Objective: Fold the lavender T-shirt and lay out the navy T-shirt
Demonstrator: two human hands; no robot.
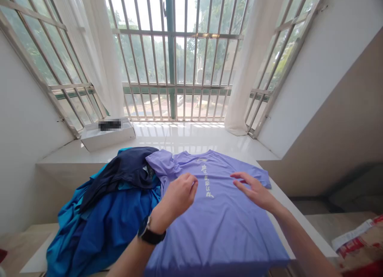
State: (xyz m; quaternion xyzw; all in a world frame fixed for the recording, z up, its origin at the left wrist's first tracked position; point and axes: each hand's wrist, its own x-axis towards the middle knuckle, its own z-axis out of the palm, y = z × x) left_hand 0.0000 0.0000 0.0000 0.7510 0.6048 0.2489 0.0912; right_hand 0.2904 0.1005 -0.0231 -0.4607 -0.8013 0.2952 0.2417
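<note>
A lavender short-sleeved T-shirt (227,221) lies spread front up on the white ledge, its lower edge hanging over the front. Pale vertical lettering runs down its chest. The sleeve on the left is bunched, while the right one lies stretched out. My left hand (181,193), with a black watch on the wrist, is over the left chest, its fingers curled together and no cloth visible in them. Over the right side of the chest is my right hand (254,189), thumb and fingers apart, holding nothing.
Left of the T-shirt, a heap of blue and navy clothes (110,205) droops over the edge. A white box (109,137) sits at the back left of the white ledge (191,137). Behind are barred windows and white curtains (242,77). A red-and-white package (362,245) is at lower right.
</note>
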